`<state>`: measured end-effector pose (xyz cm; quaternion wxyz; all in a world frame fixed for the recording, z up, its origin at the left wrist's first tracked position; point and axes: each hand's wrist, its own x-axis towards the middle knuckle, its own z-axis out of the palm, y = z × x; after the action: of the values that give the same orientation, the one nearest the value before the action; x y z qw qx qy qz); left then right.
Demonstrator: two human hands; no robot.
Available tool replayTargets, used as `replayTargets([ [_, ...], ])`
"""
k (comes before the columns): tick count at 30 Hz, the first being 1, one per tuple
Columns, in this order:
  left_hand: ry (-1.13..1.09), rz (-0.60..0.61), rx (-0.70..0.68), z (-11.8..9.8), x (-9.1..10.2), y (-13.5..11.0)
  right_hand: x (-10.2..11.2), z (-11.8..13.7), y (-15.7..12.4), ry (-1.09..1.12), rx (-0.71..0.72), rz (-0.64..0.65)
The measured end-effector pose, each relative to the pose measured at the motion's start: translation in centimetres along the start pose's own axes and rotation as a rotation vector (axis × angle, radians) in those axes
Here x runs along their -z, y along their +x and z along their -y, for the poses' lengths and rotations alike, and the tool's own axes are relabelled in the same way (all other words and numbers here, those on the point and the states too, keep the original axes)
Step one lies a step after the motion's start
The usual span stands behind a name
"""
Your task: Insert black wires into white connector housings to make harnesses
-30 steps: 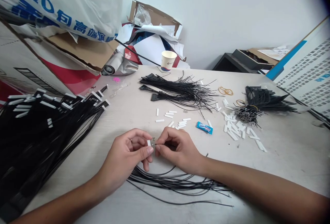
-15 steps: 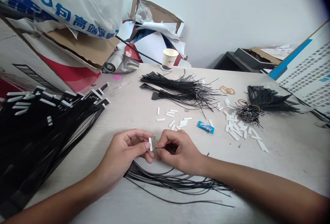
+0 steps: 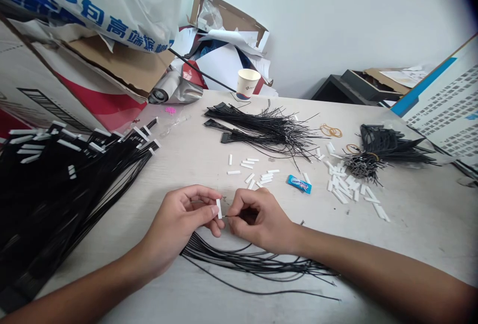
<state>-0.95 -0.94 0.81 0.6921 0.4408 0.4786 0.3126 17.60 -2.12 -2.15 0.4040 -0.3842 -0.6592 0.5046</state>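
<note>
Between the thumb and fingers of my left hand (image 3: 186, 214) is a small white connector housing (image 3: 219, 208), held upright. My right hand (image 3: 257, 217) pinches a thin black wire (image 3: 226, 216) close to its end, and the wire's tip is at the lower right side of the housing. Whether the tip is inside the housing I cannot tell. Below both hands a bundle of black wires (image 3: 239, 262) lies across the table, its left end partly hidden by my left hand. Loose white housings (image 3: 266, 177) lie just beyond my hands, beside a blue wrapped sweet (image 3: 299, 184).
Finished-looking black cables with white ends (image 3: 74, 179) are heaped at the left. More black wire bundles (image 3: 261, 130) lie at the back, with another bundle (image 3: 388, 145) and a pile of white housings (image 3: 343, 182) at the right. A paper cup (image 3: 247, 84) stands at the rear edge.
The wire's end is closer to the white housing, with less of it showing between my hands. The view has shifted slightly; both hands keep their grips.
</note>
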Motion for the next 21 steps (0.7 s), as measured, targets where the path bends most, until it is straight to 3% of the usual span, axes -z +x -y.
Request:
replayTargets([
  [21,0.006,0.004,-0.035,0.18,-0.16,-0.09,-0.07,0.07,0.07,-0.008,0.036,-0.016],
])
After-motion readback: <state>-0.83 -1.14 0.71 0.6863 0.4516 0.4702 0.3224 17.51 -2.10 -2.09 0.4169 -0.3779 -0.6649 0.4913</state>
